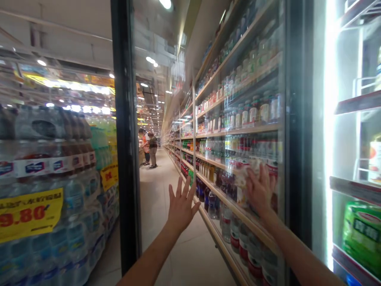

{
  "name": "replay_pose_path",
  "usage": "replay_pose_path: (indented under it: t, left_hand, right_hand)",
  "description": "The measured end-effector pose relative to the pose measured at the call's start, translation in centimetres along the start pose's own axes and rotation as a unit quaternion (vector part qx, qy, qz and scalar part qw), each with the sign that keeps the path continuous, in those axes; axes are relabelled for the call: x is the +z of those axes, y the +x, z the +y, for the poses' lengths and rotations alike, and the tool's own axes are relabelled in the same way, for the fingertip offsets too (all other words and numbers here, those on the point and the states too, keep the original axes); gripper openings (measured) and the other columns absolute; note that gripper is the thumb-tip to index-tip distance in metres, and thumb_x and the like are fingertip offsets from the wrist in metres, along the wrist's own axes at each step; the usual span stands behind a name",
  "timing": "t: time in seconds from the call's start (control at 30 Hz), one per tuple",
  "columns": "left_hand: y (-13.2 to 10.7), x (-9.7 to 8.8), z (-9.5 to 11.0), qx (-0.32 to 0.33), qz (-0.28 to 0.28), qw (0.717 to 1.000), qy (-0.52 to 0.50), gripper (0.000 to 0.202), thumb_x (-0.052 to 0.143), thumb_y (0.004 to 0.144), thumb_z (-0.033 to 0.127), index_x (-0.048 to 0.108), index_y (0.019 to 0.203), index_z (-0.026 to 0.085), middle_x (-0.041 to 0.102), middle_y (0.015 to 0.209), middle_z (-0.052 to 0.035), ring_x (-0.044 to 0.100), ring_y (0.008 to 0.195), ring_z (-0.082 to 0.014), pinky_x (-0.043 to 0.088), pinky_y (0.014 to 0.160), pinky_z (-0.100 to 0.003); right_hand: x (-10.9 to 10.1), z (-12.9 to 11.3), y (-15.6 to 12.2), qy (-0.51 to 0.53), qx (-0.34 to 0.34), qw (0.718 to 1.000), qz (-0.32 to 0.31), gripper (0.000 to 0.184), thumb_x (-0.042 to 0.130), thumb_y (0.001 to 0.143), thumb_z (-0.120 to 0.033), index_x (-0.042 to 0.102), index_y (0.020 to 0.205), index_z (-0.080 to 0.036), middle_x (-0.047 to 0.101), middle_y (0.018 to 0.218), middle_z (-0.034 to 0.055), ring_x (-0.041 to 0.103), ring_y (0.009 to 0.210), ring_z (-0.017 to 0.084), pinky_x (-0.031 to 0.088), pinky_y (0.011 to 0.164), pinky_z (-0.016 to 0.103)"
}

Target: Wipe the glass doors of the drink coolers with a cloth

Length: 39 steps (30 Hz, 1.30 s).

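Observation:
A glass cooler door with a black frame (123,131) stands swung open in front of me. My left hand (181,206) is open, its fingers spread at the glass pane (154,222). My right hand (262,188) is at the right part of the same pane, smeared by motion. Under its fingers is a pale, crumpled cloth (242,175), partly hidden by the hand and blurred. Shelves of bottles (250,111) show in the pane behind both hands; whether they are seen through it or mirrored, I cannot tell.
Shrink-wrapped bottle packs (53,159) are stacked at the left, with a yellow price sign (31,214). At the right are lit cooler shelves (357,186) and a green package (363,234). Two people (152,149) stand far down the aisle.

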<state>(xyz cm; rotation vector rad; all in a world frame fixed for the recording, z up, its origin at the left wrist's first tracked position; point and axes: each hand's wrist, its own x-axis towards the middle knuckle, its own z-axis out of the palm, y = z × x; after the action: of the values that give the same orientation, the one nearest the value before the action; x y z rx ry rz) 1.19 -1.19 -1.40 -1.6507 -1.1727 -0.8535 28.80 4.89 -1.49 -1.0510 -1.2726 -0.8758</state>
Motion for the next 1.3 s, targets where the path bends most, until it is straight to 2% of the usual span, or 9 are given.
replay_pose_path:
  t: [0.1,0.23,0.3,0.47,0.63,0.83,1.0,1.2,1.3]
  left_hand:
    - [0.0,0.3,0.0,-0.004,0.001,1.0,-0.003,0.059,0.051,0.083,0.041,0.036,0.137,0.021,0.037,0.141,-0.0122,0.018,0.137,-0.0317,0.012,0.107,-0.06]
    - [0.0,0.5,-0.2,-0.001,0.014,1.0,0.006,0.056,0.048,0.084,0.04,0.038,0.135,0.02,0.038,0.141,-0.0119,0.017,0.137,-0.031,0.01,0.108,-0.059]
    - [0.0,0.5,-0.4,0.007,0.024,1.0,0.009,0.055,0.047,0.085,0.041,0.04,0.135,0.019,0.038,0.141,-0.011,0.016,0.138,-0.0301,0.009,0.109,-0.058]
    - [-0.1,0.5,-0.3,0.011,0.023,1.0,0.012,0.055,0.049,0.084,0.041,0.039,0.135,0.02,0.037,0.142,-0.011,0.018,0.137,-0.0316,0.011,0.108,-0.06]
    - [-0.2,0.5,-0.4,0.007,0.009,1.0,0.015,0.06,0.052,0.083,0.038,0.034,0.138,0.021,0.037,0.142,-0.0116,0.018,0.137,-0.0315,0.014,0.107,-0.061]
    - [-0.1,0.5,-0.3,0.009,0.019,1.0,0.01,0.056,0.05,0.084,0.038,0.037,0.136,0.022,0.039,0.141,-0.0113,0.02,0.136,-0.0314,0.013,0.107,-0.06]
    - [-0.5,0.2,-0.3,0.012,0.025,1.0,0.013,0.055,0.048,0.085,0.041,0.038,0.135,0.022,0.039,0.14,-0.0111,0.024,0.135,-0.0312,0.014,0.108,-0.059]
    - [-1.8,0.3,-0.3,0.021,0.0,1.0,0.013,0.056,0.052,0.083,0.04,0.039,0.135,0.025,0.04,0.14,-0.0109,0.027,0.134,-0.0313,0.018,0.106,-0.059]
    - [-1.9,0.4,-0.5,0.018,-0.002,1.0,0.007,0.055,0.052,0.083,0.042,0.04,0.134,0.027,0.041,0.14,-0.0098,0.029,0.133,-0.0302,0.017,0.107,-0.057]
  right_hand:
    - [0.2,-1.0,-1.0,-0.012,0.099,0.994,0.053,0.044,0.041,0.086,-0.021,0.049,0.13,-0.022,0.019,0.15,0.0144,0.026,0.134,0.036,0.028,0.098,0.063]
    - [0.2,-4.6,-4.0,0.062,-0.088,0.992,-0.059,0.042,0.048,0.083,-0.018,0.055,0.122,-0.033,0.025,0.149,0.0057,0.025,0.135,0.032,0.026,0.103,0.058]
    - [0.2,-4.0,-4.2,0.062,-0.113,0.989,-0.075,0.036,0.051,0.082,-0.021,0.059,0.115,-0.033,0.031,0.147,0.0051,0.029,0.133,0.031,0.025,0.103,0.057]
    - [-0.1,0.0,-3.3,-0.034,0.13,0.99,0.052,0.044,0.04,0.086,-0.024,0.049,0.129,-0.019,0.024,0.147,0.0193,0.03,0.131,0.039,0.032,0.091,0.065]
    - [-0.3,-2.2,-6.0,0.055,-0.145,0.982,-0.106,0.036,0.05,0.082,-0.02,0.06,0.113,-0.035,0.028,0.148,0.0017,0.029,0.134,0.03,0.029,0.102,0.057]
    - [-0.4,-2.0,-7.6,-0.026,0.094,0.995,0.028,0.047,0.042,0.085,-0.019,0.046,0.131,-0.022,0.008,0.152,0.0128,0.022,0.135,0.039,0.033,0.094,0.064]
    - [-0.4,-4.0,-9.0,0.052,-0.11,0.988,-0.096,0.047,0.052,0.081,-0.017,0.051,0.124,-0.037,0.019,0.151,0.0027,0.026,0.135,0.034,0.031,0.099,0.061]
    - [-1.2,1.0,-9.1,-0.062,0.076,0.995,0.015,0.062,0.045,0.085,-0.018,0.024,0.142,-0.029,0.005,0.152,0.0149,0.024,0.133,0.042,0.036,0.088,0.068]
    - [-1.1,0.3,-7.9,0.0,-0.028,0.999,-0.047,0.055,0.048,0.083,-0.017,0.039,0.135,-0.034,0.013,0.152,0.0083,0.026,0.134,0.037,0.033,0.095,0.064]
